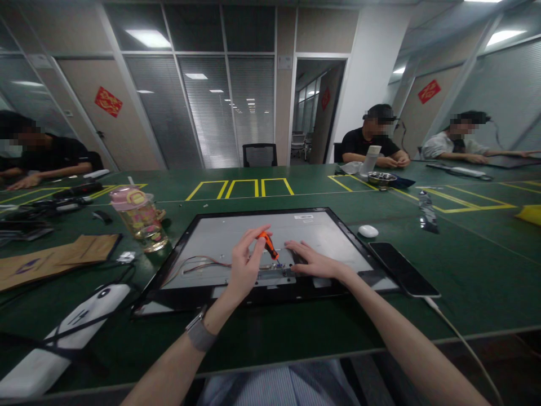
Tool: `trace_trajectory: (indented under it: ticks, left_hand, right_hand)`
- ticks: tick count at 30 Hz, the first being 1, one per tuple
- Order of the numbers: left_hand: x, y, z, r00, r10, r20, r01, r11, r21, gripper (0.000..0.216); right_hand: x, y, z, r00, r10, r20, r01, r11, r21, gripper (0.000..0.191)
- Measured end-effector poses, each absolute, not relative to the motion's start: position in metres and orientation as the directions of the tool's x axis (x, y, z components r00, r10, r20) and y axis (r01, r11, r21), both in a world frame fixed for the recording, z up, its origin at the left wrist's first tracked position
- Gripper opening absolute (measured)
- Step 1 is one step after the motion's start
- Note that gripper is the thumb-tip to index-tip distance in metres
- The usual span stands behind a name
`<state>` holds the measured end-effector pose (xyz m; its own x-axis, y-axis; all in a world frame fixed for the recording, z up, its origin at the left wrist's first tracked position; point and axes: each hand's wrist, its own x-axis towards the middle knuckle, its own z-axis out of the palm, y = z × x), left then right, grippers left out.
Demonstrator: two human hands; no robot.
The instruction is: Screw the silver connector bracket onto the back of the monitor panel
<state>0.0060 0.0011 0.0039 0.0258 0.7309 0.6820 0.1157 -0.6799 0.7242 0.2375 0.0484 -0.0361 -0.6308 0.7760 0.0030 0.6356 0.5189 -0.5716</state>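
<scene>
A black-framed flat panel [333,225] with a grey metal back lies face down on the green table in front of me. My left hand [245,265] pinches a small screwdriver with an orange handle [267,243], its tip down on the metal strip at the panel's near edge. My right hand [313,260] lies flat and open on the panel just right of the screwdriver, fingers stretched out. Thin coloured wires [198,264] run across the panel to the left of my left hand.
A black phone [402,268] with a white cable lies right of the panel, with a white earbud case [368,230] behind it. A pink-lidded clear bottle [139,217] and brown cardboard [59,256] sit at the left. Three other people sit at the table's far side.
</scene>
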Motion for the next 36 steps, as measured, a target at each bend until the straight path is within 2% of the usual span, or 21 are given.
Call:
trace_trajectory:
  ticks: [5,12,20,29,36]
  left_hand:
    - [0.0078,0.0036,0.0031,-0.053,0.674,0.737,0.187,-0.718,0.67,0.014]
    - [0.007,0.0022,0.0064,-0.105,0.688,0.718,0.219,-0.688,0.692,0.018]
    - [0.0057,-0.0004,0.0088,-0.032,0.729,0.684,0.087,-0.679,0.729,0.031]
    - [0.0058,0.0028,0.0079,-0.103,0.715,0.692,0.184,-0.67,0.719,0.02]
    - [0.0056,0.0009,0.0103,-0.002,0.769,0.639,0.069,-0.638,0.767,0.031]
  right_hand:
    - [0.2372,0.049,-0.0377,-0.628,0.779,-0.003,0.638,0.512,-0.575,0.074]
    - [0.2383,0.0509,-0.0399,-0.639,0.769,0.007,0.632,0.531,-0.564,0.073]
    - [0.236,0.0475,-0.0331,-0.63,0.777,-0.013,0.643,0.512,-0.57,0.073]
    - [0.2374,0.0484,-0.0359,-0.63,0.776,0.002,0.637,0.518,-0.571,0.071]
    - [0.2368,0.0483,-0.035,-0.634,0.773,0.004,0.63,0.519,-0.578,0.07]
